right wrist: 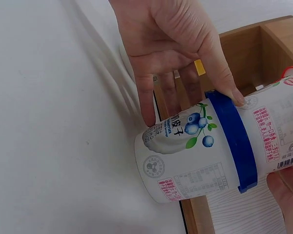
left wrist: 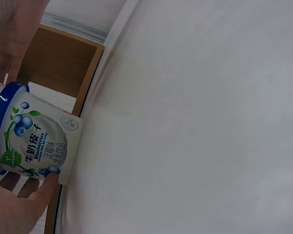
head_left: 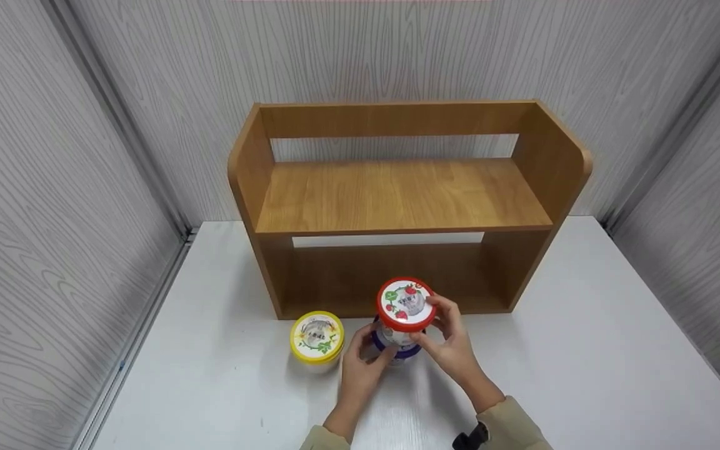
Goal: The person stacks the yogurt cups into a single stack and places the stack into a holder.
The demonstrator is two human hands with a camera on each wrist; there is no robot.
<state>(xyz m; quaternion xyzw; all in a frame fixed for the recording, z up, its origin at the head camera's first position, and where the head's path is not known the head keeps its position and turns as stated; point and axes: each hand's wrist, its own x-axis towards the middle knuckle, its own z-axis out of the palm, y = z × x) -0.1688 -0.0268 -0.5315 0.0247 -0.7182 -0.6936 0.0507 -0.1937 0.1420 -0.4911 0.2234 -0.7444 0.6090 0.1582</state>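
Note:
My left hand (head_left: 360, 374) holds the side of a blue-lidded cup (head_left: 407, 353) with blueberries printed on it, seen closely in the left wrist view as a white cup (left wrist: 41, 141). Standing on that lid is a red-lidded cup (head_left: 405, 300) with strawberries on top, and my right hand (head_left: 457, 349) grips it between thumb and fingers. In the right wrist view the red-lidded cup (right wrist: 273, 122) meets the blue lid (right wrist: 234, 141), end to end. Left of both hands, a yellow-lidded cup (head_left: 317, 337) stands on the table.
A two-tier wooden shelf (head_left: 404, 194) stands at the back of the white table (head_left: 210, 375), right behind the cups. Grey wood-grain panels (head_left: 72, 206) enclose the table at the left, right and back.

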